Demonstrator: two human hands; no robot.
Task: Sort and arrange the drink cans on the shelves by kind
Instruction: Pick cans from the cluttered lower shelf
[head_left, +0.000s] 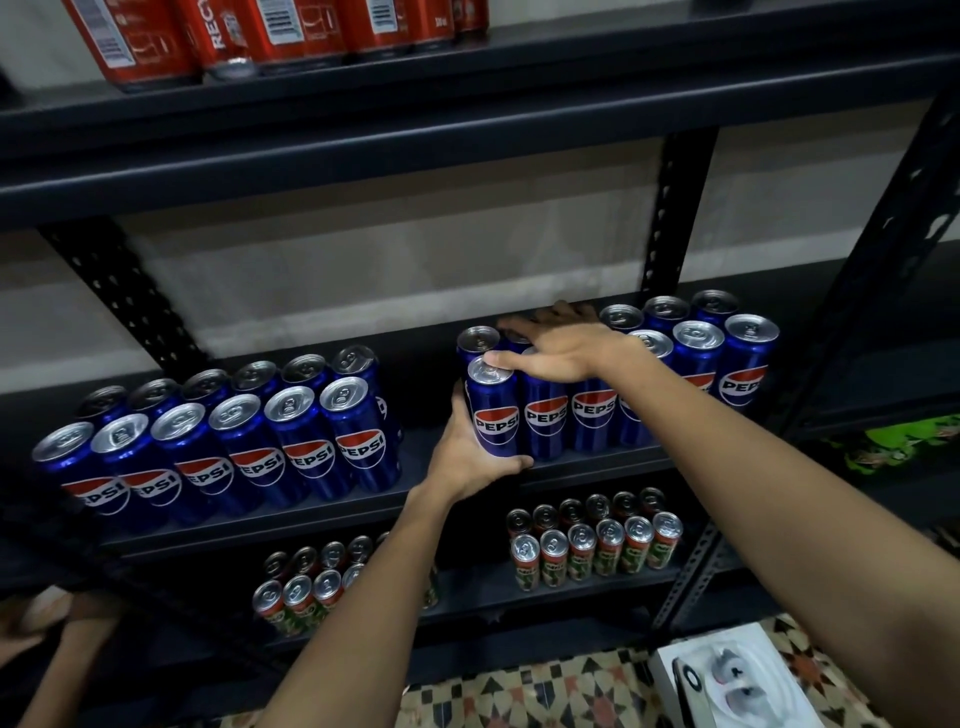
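Blue Pepsi cans stand in two groups on the middle shelf (415, 499). The left group (228, 447) forms two rows. The right group (696, 358) also stands in rows. My left hand (470, 457) grips the leftmost front Pepsi can (496, 410) of the right group from its left side and bottom. My right hand (561, 345) lies flat across the tops of the cans beside it, thumb touching the held can's rim. Red cola cans (270, 36) stand on the top shelf. Green-and-red cans (597, 545) fill the lower shelf in two clusters.
Black perforated uprights (675, 208) frame the rack. A gap of bare shelf separates the two Pepsi groups. A white box (737, 680) lies on the patterned floor at the lower right. Another person's arm (62, 649) shows at the lower left.
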